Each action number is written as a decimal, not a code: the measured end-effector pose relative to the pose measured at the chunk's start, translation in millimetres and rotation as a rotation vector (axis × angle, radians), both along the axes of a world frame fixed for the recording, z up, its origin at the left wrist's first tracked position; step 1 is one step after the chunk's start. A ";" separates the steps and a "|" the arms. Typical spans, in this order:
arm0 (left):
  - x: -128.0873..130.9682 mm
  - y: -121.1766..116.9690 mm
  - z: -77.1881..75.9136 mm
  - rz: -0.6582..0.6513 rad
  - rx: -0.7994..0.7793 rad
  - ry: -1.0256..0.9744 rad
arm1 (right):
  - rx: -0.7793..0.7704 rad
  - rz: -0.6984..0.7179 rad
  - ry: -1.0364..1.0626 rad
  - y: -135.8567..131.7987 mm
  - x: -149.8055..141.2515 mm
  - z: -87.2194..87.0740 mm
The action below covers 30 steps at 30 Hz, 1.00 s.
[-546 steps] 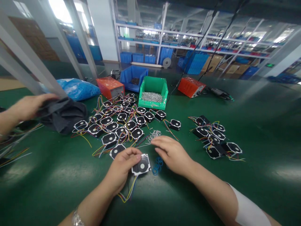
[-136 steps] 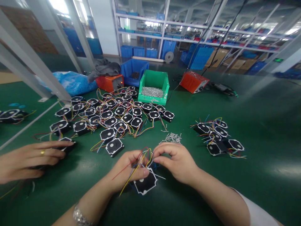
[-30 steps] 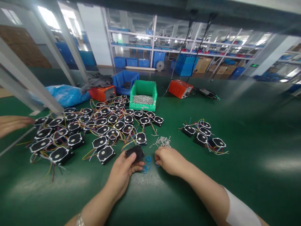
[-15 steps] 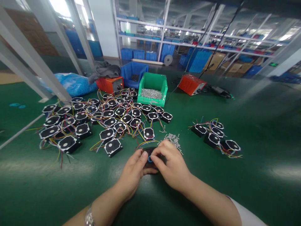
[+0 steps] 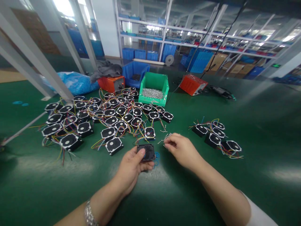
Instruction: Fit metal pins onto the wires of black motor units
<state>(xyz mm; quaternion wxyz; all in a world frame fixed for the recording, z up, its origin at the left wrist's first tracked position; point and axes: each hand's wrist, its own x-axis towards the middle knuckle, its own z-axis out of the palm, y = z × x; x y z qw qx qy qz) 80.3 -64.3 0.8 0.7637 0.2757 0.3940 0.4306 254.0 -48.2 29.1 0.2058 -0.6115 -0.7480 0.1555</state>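
Note:
My left hand (image 5: pixel 131 168) grips a black square motor (image 5: pixel 148 152), thumb across its face and fingers beneath. Several blue rings (image 5: pixel 157 158) lie on the green tabletop by the motor's right edge. Over the pile of silver screws (image 5: pixel 167 136), my right hand (image 5: pixel 182 150) has its thumb and fingers curled together. Most of the pile is hidden behind that hand, and whatever its fingertips pinch is too small to make out.
Many black motors (image 5: pixel 114 146) with coloured wires spread over the left and middle, and several more motors (image 5: pixel 213 139) sit at the right. Behind stand a green bin (image 5: pixel 154 101) of screws, a blue bin (image 5: pixel 135 70) and two orange boxes (image 5: pixel 193 84).
My right hand has left the motor and moved right to the screws. The motor now shows its black face, and blue rings on the table have come into view.

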 end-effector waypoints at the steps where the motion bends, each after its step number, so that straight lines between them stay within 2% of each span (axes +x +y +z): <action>1: -0.2 0.3 0.1 0.002 0.005 0.006 | -0.045 0.009 -0.092 2.6 2.8 -4.6; 4: 0.1 0.4 -0.5 -0.010 0.014 0.014 | -0.059 -0.021 -0.311 7.7 4.9 -19.0; 8: 0.2 0.0 -2.4 -0.053 0.016 -0.018 | -0.016 -0.017 -0.430 10.5 2.3 -29.2; 13: -2.4 -1.3 -0.8 -0.074 0.039 0.025 | 0.016 -0.035 -0.461 10.5 4.1 -29.0; 17: -3.3 -0.7 -0.1 -0.042 0.041 0.015 | -0.010 -0.060 -0.473 10.4 9.5 -27.8; 23: -5.7 -0.1 -4.6 -0.133 -0.047 -0.221 | -0.058 -0.053 -0.472 12.6 12.0 -28.5; 26: -7.0 -0.5 -5.6 -0.131 -0.032 -0.330 | -0.073 -0.040 -0.460 11.6 11.0 -26.9; 30: -6.8 0.5 -4.8 -0.086 0.049 -0.300 | -0.083 -0.047 -0.443 8.9 14.4 -20.9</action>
